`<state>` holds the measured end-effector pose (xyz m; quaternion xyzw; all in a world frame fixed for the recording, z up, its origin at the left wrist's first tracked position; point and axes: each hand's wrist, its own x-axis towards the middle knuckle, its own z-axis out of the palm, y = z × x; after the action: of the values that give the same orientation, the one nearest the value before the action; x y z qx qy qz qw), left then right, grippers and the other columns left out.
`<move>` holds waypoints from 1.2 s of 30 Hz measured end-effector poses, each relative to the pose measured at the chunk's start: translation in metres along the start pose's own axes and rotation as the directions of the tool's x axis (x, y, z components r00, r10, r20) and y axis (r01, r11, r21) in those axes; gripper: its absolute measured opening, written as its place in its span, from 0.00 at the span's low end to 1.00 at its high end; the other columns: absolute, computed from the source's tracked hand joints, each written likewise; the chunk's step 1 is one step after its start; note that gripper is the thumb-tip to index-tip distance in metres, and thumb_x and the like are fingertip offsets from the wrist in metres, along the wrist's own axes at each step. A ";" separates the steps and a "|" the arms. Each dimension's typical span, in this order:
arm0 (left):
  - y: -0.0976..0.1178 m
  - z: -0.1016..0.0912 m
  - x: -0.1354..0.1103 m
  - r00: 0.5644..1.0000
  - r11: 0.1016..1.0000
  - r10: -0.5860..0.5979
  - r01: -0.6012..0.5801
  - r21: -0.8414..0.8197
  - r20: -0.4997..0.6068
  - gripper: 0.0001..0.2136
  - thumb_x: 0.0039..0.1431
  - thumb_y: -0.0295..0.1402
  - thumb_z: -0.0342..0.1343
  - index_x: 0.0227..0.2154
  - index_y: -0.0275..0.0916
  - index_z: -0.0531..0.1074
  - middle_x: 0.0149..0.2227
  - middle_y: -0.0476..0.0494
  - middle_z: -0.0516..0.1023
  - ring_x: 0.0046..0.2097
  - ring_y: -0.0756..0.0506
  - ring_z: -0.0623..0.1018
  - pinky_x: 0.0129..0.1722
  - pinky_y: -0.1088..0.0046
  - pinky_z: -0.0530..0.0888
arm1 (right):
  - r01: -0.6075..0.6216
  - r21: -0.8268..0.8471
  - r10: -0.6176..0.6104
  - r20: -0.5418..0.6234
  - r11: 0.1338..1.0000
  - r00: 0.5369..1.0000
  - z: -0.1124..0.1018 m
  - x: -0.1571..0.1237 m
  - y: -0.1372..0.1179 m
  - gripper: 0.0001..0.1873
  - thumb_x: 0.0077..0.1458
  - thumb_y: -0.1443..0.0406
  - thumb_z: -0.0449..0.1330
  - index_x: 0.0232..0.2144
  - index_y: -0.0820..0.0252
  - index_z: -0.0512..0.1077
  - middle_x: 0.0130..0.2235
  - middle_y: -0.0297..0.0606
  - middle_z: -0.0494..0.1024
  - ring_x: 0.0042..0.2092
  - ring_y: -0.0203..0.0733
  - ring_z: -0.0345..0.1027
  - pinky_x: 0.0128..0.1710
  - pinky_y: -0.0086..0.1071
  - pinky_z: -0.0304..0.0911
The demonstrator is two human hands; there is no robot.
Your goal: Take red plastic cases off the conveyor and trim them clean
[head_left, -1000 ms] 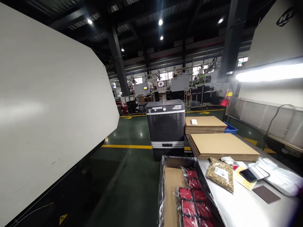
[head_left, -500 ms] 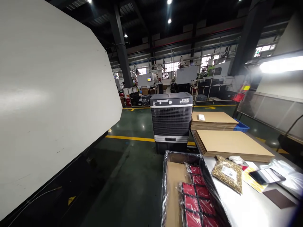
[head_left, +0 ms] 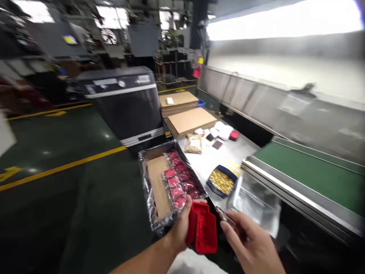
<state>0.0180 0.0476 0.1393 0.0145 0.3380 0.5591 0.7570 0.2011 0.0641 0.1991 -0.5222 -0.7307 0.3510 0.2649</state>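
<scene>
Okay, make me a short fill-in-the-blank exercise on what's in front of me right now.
1. The left hand holds a ____ plastic part.
2. The blue tray on the table is full of small ____-coloured pieces.
3. The conveyor belt at the right is ____.
4. The red packs lie in a box lined with ____ film.

Missing words: red; gold; green; clear
</scene>
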 end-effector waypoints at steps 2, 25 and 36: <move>0.005 0.008 -0.004 0.999 0.997 -0.038 0.037 0.066 0.007 0.28 0.59 0.57 0.48 0.45 0.35 0.71 0.36 0.35 0.80 0.37 0.39 0.80 0.39 0.61 0.75 | 0.085 -0.020 -0.086 -0.013 0.996 0.996 0.000 0.000 -0.014 0.11 0.59 0.56 0.58 0.40 0.52 0.72 0.27 0.31 0.72 0.26 0.34 0.66 0.25 0.28 0.65; 0.006 0.030 -0.004 0.981 0.930 -0.128 0.068 0.361 0.146 0.34 0.59 0.60 0.42 0.51 0.33 0.69 0.44 0.31 0.78 0.46 0.38 0.77 0.47 0.63 0.73 | -0.059 0.048 0.054 0.090 0.997 0.994 -0.003 0.012 -0.026 0.07 0.59 0.60 0.57 0.34 0.53 0.74 0.29 0.30 0.75 0.28 0.32 0.67 0.27 0.26 0.62; 0.009 0.049 -0.007 0.956 0.949 -0.285 0.271 0.159 0.072 0.32 0.61 0.57 0.44 0.47 0.29 0.71 0.34 0.32 0.81 0.32 0.41 0.80 0.34 0.67 0.76 | 0.458 -0.348 -0.478 0.031 0.818 0.878 -0.015 0.011 -0.007 0.18 0.57 0.70 0.60 0.50 0.63 0.68 0.35 0.42 0.75 0.34 0.39 0.70 0.32 0.32 0.67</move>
<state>0.0356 0.0627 0.1839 0.0488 0.3411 0.4192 0.8400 0.2052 0.0771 0.2142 -0.3748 -0.8783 0.1265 0.2684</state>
